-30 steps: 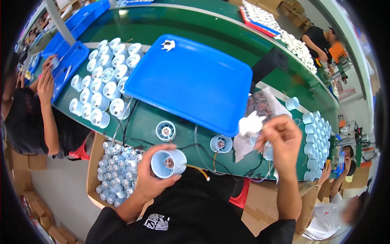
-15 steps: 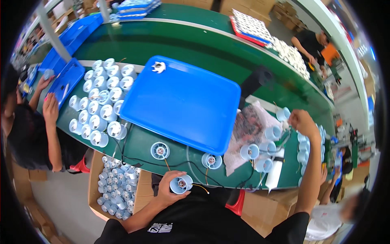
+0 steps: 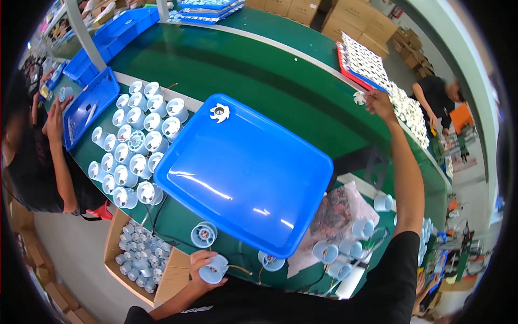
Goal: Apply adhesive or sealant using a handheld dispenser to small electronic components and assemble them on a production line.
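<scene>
My left hand [image 3: 200, 265] is low at the table's near edge, closed around a pale blue round fan housing [image 3: 214, 269] with a thin wire trailing from it. My right hand [image 3: 379, 102] is stretched far out to the right, pinching a small white impeller [image 3: 360, 98] beside a red-edged tray of white impellers [image 3: 372, 67]. A big blue plastic tray [image 3: 245, 173] lies in the middle of the green table, with one white impeller [image 3: 219, 113] in its far corner.
Several blue-white fan housings [image 3: 135, 143] stand in rows left of the tray, and more sit at the right [image 3: 350, 248]. A cardboard box of small parts [image 3: 139, 254] is below the table edge. A seated person [image 3: 38, 156] works at left; another person [image 3: 437, 102] stands at far right.
My right arm has reached from the table's near right side far out to the impeller tray and picked up an impeller. My left hand dropped lower with the housing.
</scene>
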{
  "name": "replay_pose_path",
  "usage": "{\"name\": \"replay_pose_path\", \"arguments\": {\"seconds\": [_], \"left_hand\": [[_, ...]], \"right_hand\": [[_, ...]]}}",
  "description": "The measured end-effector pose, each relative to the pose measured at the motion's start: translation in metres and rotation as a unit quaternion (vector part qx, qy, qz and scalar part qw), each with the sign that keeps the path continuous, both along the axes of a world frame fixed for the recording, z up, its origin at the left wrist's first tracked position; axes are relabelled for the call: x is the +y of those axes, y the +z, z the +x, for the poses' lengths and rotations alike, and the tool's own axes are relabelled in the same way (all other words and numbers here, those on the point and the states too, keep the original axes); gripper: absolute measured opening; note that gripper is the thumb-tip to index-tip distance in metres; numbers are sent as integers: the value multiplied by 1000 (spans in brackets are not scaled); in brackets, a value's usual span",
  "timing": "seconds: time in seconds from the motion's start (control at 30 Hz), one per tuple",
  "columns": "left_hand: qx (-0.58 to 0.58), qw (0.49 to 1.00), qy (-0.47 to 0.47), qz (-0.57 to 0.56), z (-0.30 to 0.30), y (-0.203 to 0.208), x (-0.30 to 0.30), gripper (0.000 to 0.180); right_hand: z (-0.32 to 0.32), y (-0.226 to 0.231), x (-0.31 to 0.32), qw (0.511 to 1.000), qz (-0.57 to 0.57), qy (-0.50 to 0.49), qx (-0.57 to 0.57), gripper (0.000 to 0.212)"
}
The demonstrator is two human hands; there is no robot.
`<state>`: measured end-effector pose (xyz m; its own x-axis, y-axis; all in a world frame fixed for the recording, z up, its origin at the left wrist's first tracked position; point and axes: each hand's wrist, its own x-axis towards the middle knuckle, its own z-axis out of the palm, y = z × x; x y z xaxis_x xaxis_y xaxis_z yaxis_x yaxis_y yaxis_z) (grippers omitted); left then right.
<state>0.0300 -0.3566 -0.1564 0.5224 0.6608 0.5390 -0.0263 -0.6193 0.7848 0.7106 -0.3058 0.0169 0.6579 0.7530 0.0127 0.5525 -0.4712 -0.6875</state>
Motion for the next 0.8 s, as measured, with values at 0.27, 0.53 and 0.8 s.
{"name": "replay_pose_path", "arguments": {"seconds": [0.27,0.53,0.8], "left_hand": [[57,995,39,-74,-20,-8,-15,75],[81,990,56,-102,-9,7,-15,78],[91,992,24,-87,-20,7,-13,77]], "right_hand": [[94,-65,124,967,68,5,245,25],[83,-62,172,938,178,-97,281,44],[71,-34,100,975,102,-100,173,33]]}}
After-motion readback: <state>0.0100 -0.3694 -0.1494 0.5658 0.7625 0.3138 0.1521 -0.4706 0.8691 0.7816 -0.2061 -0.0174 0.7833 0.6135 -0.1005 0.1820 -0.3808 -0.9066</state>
